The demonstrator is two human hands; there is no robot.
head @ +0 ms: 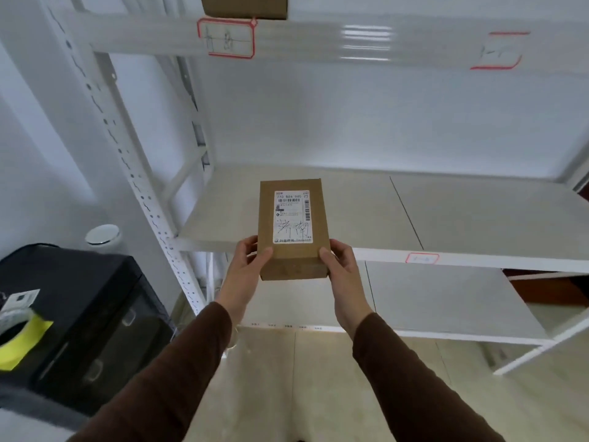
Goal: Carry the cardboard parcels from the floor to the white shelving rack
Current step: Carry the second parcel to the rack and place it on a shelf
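Note:
A small brown cardboard parcel (293, 231) with a white shipping label on top is held flat in front of me. My left hand (250, 266) grips its near left corner and my right hand (341, 266) grips its near right corner. The parcel hovers over the front edge of the middle shelf of the white shelving rack (462, 256), towards its left end. Another cardboard parcel (245, 6) stands on the top shelf, cut off by the frame's upper edge.
The rack's perforated left post (137, 173) rises at the left. Red-bordered labels (226, 38) are stuck to the shelf edges. A black cabinet (83, 314) with a yellow note stands at the lower left. A lower shelf (446, 304) and tiled floor lie below.

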